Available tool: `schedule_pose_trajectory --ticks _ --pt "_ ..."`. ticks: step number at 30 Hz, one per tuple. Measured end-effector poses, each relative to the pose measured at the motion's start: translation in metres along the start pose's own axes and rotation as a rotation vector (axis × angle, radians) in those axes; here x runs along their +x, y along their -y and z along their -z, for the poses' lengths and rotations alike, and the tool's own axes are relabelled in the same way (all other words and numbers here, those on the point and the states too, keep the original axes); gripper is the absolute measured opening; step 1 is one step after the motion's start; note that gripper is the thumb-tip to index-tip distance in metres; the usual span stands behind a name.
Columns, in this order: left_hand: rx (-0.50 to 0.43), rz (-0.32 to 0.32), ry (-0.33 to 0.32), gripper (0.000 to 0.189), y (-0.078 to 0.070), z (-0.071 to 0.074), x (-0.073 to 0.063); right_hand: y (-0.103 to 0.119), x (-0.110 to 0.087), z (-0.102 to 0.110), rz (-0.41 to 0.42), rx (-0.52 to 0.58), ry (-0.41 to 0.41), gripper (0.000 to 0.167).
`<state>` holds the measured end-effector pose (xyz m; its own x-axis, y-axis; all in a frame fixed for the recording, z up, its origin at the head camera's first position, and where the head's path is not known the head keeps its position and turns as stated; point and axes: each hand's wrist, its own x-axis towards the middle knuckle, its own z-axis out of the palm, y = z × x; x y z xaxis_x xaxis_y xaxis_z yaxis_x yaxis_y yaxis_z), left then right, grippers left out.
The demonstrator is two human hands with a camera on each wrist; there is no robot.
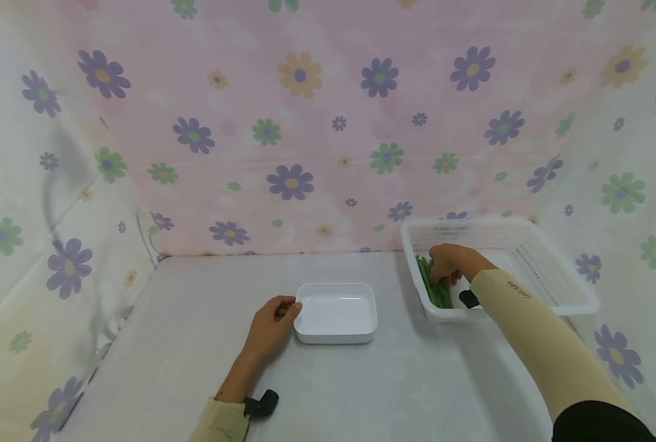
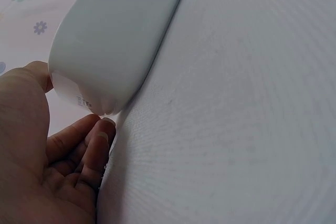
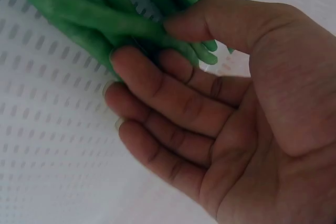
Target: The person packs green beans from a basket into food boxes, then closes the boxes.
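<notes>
Nearest, a pale left sleeve (image 1: 219,423) and a matching right sleeve (image 1: 548,350) are being worn, with a black device (image 1: 261,403) being carried at the left wrist. The left hand (image 1: 269,325) is being held narrow at the left end of a white dish (image 1: 335,339): the thumb is being set at the rim, and the other fingers are being curled low against the outer wall. The dish is being gripped by that edge without being lifted; it is being supported flat on a white cloth (image 1: 195,319).

Farther off to the right, a perforated white basket (image 1: 504,233) is being reached over, its near rim being crossed by the right arm. Inside, along the left wall, green beans (image 1: 438,294) are being held in a loose bundle. Among them, the right hand (image 1: 451,261) is being closed to a narrow pinch, bean being trapped between thumb and fingertips; how many are being gripped cannot be told.

Farthest, the space is being bounded by a flowered curtain (image 1: 328,110).

Judgement: beans are probably being picked out of the basket, the grasp being at its early stage. By the next move, a firmer pinch is being called for, then a straight lift above the rim, the dish being steadied meanwhile.
</notes>
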<state>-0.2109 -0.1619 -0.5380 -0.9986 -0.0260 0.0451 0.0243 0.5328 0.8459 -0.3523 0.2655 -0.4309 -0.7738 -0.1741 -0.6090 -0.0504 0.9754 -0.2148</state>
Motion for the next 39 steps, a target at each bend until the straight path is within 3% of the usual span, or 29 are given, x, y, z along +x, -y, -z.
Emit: schedule_pose_trajectory --ticks 4,13,20,28,39 --pt "-0.003 -0.006 -0.001 0.043 0.002 0.000 0.001 -0.001 0.002 0.000 -0.061 0.045 -0.022 0.038" --pt "-0.013 0.001 0.002 0.045 0.003 0.000 0.001 -0.004 -0.007 0.004 -0.107 0.120 -0.096 0.036" --pt "-0.012 0.012 0.009 0.044 0.002 0.000 0.001 -0.005 -0.026 0.013 -0.009 0.123 -0.166 0.030" --pt "-0.009 0.006 0.007 0.045 0.001 0.000 0.002 0.002 -0.064 0.029 0.128 0.173 -0.275 0.032" --pt "-0.018 0.000 0.007 0.045 0.003 0.001 0.001 0.025 -0.105 0.032 0.269 0.241 -0.464 0.021"
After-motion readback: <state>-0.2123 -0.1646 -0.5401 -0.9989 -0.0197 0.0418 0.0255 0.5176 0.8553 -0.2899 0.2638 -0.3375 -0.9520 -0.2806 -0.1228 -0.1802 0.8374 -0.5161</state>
